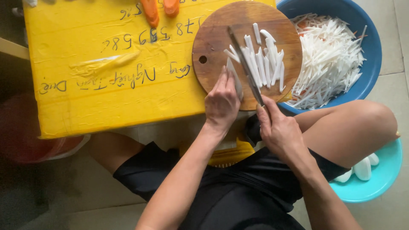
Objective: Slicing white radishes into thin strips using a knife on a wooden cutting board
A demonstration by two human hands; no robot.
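The left half of the round wooden cutting board (pixel 213 40) lies bare, as does most of the yellow box top (pixel 85 98) beside it. On the right, the cut white sticks (pixel 266 59), the knife (pixel 247 68) and the blue basin (pixel 370 42) of shreds crowd the way; two orange carrots (pixel 159 8) lie at the box's far edge.

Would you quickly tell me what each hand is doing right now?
Left hand: fingers pressed down on a white vegetable slice on the cutting board.
Right hand: closed around the knife.
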